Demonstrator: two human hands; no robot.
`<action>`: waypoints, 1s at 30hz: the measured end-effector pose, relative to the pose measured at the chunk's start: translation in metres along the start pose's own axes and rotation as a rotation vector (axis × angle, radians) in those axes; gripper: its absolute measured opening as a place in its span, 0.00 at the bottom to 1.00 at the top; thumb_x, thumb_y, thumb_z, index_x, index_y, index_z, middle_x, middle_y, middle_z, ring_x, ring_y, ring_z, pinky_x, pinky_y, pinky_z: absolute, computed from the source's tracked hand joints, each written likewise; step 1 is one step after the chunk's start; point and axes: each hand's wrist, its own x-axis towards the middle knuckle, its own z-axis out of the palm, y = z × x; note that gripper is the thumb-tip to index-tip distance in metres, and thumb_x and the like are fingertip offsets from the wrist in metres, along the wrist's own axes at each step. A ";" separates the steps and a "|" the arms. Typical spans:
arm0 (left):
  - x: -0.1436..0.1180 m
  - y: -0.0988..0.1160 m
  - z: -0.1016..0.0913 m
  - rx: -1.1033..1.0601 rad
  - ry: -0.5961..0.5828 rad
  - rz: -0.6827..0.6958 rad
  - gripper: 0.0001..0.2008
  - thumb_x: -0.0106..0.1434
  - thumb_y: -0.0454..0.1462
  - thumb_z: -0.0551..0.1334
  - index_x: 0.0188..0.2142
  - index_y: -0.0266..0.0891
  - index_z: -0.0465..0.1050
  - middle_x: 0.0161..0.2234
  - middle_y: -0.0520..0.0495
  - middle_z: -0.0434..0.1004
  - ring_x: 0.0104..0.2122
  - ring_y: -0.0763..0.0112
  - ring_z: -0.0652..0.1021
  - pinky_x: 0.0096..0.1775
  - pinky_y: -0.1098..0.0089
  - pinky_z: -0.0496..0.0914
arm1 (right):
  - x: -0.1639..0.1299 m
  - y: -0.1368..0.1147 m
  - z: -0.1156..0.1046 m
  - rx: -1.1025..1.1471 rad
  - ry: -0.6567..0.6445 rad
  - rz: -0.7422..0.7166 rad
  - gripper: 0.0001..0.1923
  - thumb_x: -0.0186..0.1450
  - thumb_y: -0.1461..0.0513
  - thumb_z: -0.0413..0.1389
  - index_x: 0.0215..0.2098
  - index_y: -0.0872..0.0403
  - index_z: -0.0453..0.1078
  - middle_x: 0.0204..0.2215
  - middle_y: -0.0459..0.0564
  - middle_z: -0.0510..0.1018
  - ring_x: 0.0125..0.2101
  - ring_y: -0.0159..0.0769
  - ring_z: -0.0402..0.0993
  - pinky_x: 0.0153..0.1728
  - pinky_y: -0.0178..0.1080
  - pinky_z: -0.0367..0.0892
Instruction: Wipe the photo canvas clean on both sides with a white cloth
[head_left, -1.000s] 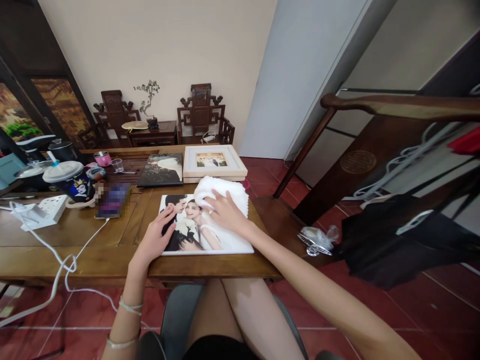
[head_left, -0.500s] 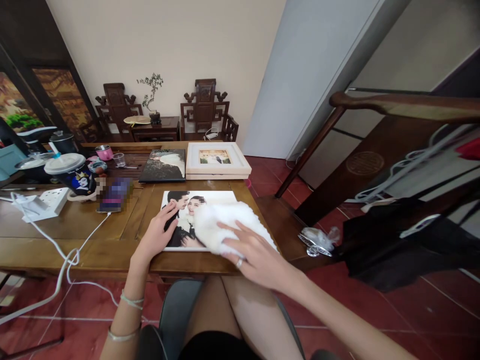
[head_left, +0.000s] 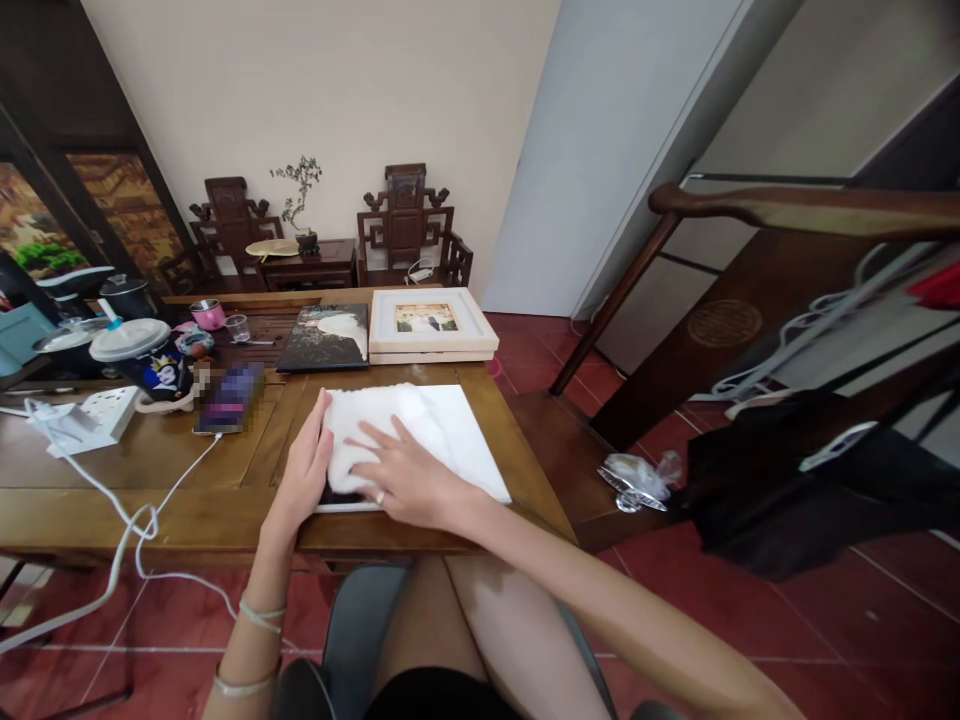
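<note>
A photo panel [head_left: 474, 430] with a white right side lies flat near the table's front edge. Most of its picture is hidden under a fluffy white cloth [head_left: 420, 410]. My right hand [head_left: 409, 480] presses on the cloth from above, its fingers spread out and a ring on one of them. At the panel's left edge rests my left hand [head_left: 306, 465], fingers stretched along the side and touching it. A dark strip of the picture shows below the cloth.
Behind the panel lie a dark photo panel [head_left: 324, 335] and a white framed picture [head_left: 487, 335]. To the left are a phone [head_left: 229, 398] on a cable, a lidded cup [head_left: 161, 365] and a power strip [head_left: 109, 415]. A wooden clothes rack [head_left: 750, 210] stands at the right.
My right hand has slid the cloth leftward over the pictured couple, baring the panel's white right side. My left hand has moved from the picture's surface to the left edge.
</note>
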 end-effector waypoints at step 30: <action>0.006 -0.008 0.003 0.240 -0.122 0.030 0.20 0.67 0.41 0.55 0.52 0.32 0.74 0.56 0.37 0.72 0.60 0.57 0.68 0.62 0.54 0.60 | 0.079 0.051 -0.002 0.486 0.242 0.303 0.18 0.69 0.53 0.50 0.51 0.50 0.74 0.42 0.50 0.81 0.41 0.43 0.77 0.50 0.46 0.66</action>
